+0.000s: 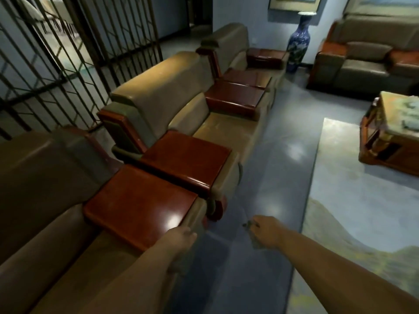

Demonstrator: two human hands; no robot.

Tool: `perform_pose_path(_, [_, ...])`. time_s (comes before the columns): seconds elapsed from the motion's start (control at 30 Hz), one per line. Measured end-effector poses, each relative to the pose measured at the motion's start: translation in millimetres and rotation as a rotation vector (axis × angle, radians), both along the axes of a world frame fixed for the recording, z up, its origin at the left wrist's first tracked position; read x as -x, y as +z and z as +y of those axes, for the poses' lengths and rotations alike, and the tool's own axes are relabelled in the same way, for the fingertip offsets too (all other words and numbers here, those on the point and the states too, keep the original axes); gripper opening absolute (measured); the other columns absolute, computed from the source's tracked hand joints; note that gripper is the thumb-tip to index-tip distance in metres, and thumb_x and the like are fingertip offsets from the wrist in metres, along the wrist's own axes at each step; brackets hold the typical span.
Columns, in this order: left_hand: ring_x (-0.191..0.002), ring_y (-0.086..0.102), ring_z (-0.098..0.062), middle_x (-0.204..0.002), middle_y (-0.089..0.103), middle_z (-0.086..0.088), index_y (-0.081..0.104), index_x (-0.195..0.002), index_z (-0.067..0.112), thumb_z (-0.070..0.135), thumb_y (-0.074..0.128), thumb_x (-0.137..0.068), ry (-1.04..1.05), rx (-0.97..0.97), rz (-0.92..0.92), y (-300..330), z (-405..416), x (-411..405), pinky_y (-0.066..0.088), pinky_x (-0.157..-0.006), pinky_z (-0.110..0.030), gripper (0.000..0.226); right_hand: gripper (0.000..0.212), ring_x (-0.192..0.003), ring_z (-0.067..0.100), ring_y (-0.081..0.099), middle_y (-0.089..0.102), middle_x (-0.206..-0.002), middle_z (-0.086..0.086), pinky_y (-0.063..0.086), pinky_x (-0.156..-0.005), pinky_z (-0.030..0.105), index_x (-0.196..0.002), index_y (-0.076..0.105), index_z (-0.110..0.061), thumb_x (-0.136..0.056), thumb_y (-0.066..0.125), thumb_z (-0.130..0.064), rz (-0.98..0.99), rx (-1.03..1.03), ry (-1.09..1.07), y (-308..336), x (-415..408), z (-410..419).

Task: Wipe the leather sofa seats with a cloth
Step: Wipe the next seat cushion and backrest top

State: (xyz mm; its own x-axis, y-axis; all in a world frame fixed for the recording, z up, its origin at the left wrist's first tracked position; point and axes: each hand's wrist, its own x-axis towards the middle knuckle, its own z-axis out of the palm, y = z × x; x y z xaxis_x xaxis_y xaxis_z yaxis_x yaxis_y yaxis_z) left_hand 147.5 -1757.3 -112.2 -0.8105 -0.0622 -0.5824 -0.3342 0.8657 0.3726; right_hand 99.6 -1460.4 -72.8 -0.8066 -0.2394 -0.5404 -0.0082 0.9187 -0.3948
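Right hand (266,232) clamped on dark cloth (250,225), held clear over floor, likely between seats. Left hand (181,237) loose, empty, beside wooden armrest (140,207). Nearest sofa seat (90,268) below left forearm.

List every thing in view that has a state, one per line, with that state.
left hand: at the front edge of the nearest wooden armrest; grip unclear.
right hand: over the floor, gripping a dark cloth.
cloth: bunched in the right hand, off the sofa.
middle sofa seat: bare, not being wiped.
vase: upright on the floor.
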Motion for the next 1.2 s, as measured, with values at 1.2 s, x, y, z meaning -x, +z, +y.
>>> perform_pose_path(1.2, [-0.130, 0.057, -0.023, -0.144, 0.061, -0.005, 0.064, -0.135, 0.015, 0.047, 0.023, -0.109, -0.018, 0.018, -0.121, -65, 228, 638, 0.042, -0.101, -0.030, 0.058, 0.021, -0.073, 0.006, 0.065, 0.068, -0.087, -0.008, 0.053, -0.062, 0.015, -0.090, 0.065, -0.026, -0.103, 0.050, -0.030, -0.120, 0.083, 0.001, -51, 649, 239])
